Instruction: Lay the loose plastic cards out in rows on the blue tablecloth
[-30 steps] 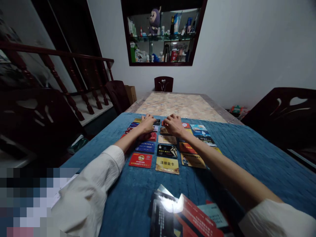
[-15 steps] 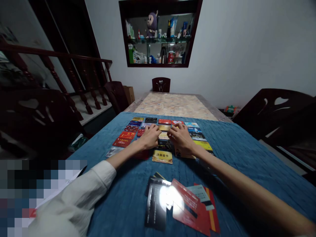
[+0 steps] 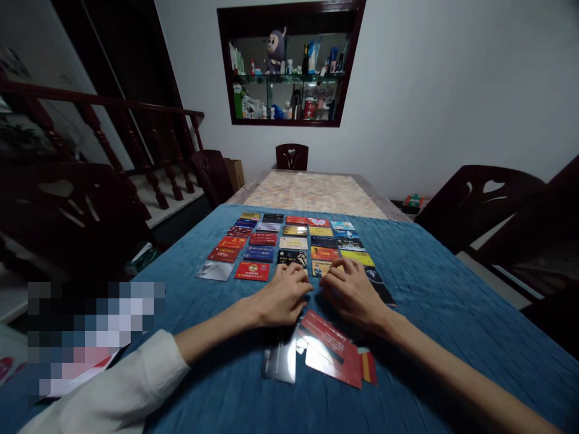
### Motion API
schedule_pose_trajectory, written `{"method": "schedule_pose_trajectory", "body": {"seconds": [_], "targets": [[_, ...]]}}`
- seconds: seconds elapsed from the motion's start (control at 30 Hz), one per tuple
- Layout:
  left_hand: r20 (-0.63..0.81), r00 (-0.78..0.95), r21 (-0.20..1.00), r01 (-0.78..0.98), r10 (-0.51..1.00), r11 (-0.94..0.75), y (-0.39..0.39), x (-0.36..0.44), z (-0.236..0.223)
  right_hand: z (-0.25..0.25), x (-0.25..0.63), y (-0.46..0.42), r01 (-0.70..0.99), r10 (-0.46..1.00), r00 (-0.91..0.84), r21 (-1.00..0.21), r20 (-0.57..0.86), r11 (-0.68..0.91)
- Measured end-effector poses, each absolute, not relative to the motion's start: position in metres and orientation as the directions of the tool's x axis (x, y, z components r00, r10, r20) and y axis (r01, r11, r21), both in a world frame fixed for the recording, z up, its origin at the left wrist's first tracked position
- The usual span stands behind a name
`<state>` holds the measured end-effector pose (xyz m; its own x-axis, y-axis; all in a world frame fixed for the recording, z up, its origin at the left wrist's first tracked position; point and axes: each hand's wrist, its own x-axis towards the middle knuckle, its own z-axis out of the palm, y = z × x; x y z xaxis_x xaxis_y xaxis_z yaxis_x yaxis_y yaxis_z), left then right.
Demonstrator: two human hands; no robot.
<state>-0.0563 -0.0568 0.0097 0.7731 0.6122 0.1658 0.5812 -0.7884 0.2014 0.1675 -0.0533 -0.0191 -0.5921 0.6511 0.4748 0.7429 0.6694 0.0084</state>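
Note:
Several rows of plastic cards lie on the blue cloth, among them a red card (image 3: 252,271), a silver card (image 3: 215,270) and an orange card (image 3: 324,254). My left hand (image 3: 286,294), fingers bent and slightly apart, is over the near middle of the rows, hiding part of a card there. Just right of it, my right hand (image 3: 354,295) has loosely curled fingers close to a pale gold card (image 3: 320,268). I see nothing held in either hand. Nearer me is a loose, overlapping pile with a dark grey card (image 3: 279,361) and a large red card (image 3: 337,364).
The blue cloth (image 3: 420,337) covers the near part of the table, whose patterned top (image 3: 312,188) shows beyond. Dark wooden chairs (image 3: 479,202) stand around it. A blurred-out item (image 3: 99,337) lies at the left. A wall cabinet (image 3: 289,123) is at the back.
Both hands have drawn back toward me from the middle of the card rows to the near edge, above the loose pile. More of the laid-out cards show, and the view has shifted slightly.

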Motion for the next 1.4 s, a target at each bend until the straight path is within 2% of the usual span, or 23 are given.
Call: {"method": "schedule_pose_trajectory", "body": {"seconds": [0.2, 0.43, 0.6, 0.77, 0.9, 1.13, 1.27, 1.4], "targets": [[0.085, 0.846, 0.266, 0.490, 0.527, -0.830, -0.077, -0.057, 0.009, -0.016, 0.176, -0.088, 0.722, 0.676, -0.622, -0.046, 0.394, 0.691], [0.016, 0.866, 0.309, 0.471, 0.499, -0.826, -0.080, -0.057, 0.013, -0.006, 0.173, -0.113, 0.686, 0.678, -0.666, -0.102, 0.312, 0.721], [0.059, 0.882, 0.244, 0.441, 0.467, -0.864, -0.081, -0.059, 0.013, 0.001, 0.168, -0.122, 0.666, 0.683, -0.700, -0.153, 0.210, 0.730], [0.054, 0.917, 0.163, 0.383, 0.396, -0.909, -0.080, -0.060, 0.014, 0.006, 0.168, -0.125, 0.666, 0.680, -0.715, -0.139, 0.160, 0.733], [0.092, 0.920, 0.168, 0.362, 0.380, -0.917, -0.076, -0.061, 0.013, 0.010, 0.168, -0.127, 0.669, 0.680, -0.717, -0.120, 0.154, 0.733], [0.182, 0.913, 0.295, 0.304, 0.365, -0.906, -0.069, -0.063, 0.007, 0.017, 0.172, -0.125, 0.682, 0.693, -0.710, -0.118, 0.130, 0.721], [0.234, 0.884, 0.380, 0.300, 0.404, -0.875, -0.063, -0.064, 0.003, 0.014, 0.179, -0.119, 0.680, 0.699, -0.688, -0.163, 0.197, 0.715], [0.264, 0.848, 0.406, 0.335, 0.460, -0.850, -0.058, -0.066, 0.000, 0.007, 0.184, -0.112, 0.692, 0.709, -0.649, -0.172, 0.277, 0.701]]}}
